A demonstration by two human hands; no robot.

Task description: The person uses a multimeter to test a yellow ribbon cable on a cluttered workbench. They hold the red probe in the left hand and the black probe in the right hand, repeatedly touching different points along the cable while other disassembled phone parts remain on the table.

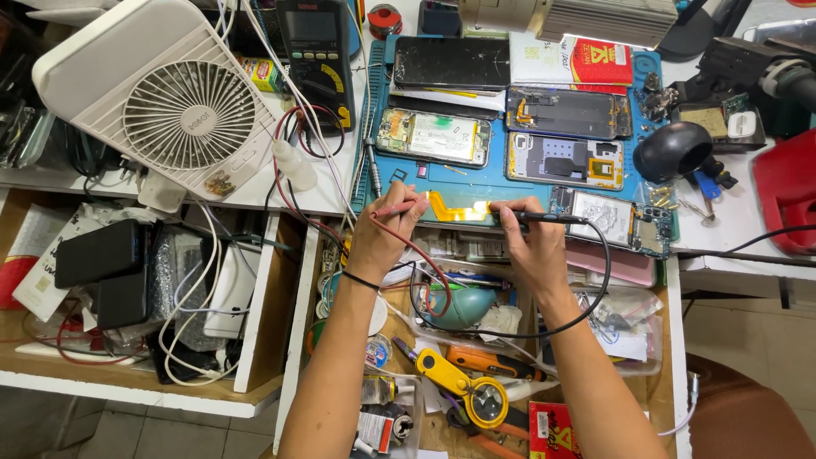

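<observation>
My left hand [384, 234] holds a red probe [406, 208] with a red lead, its tip pointing right. My right hand [529, 240] holds a black probe [548, 218] with a black lead, its tip pointing left. Both tips meet at an orange flex strip [459, 209] lying on the front edge of a blue work mat [497, 183]. On the mat behind lie several opened phones [435, 136] and a dark phone screen [450, 61].
A white fan [174, 102] stands at the left, a multimeter [316, 51] behind it. An open drawer [476, 374] under my arms holds a yellow tool, pliers and small parts. A black dome-shaped object [673, 151] and a red tray [786, 191] sit at the right.
</observation>
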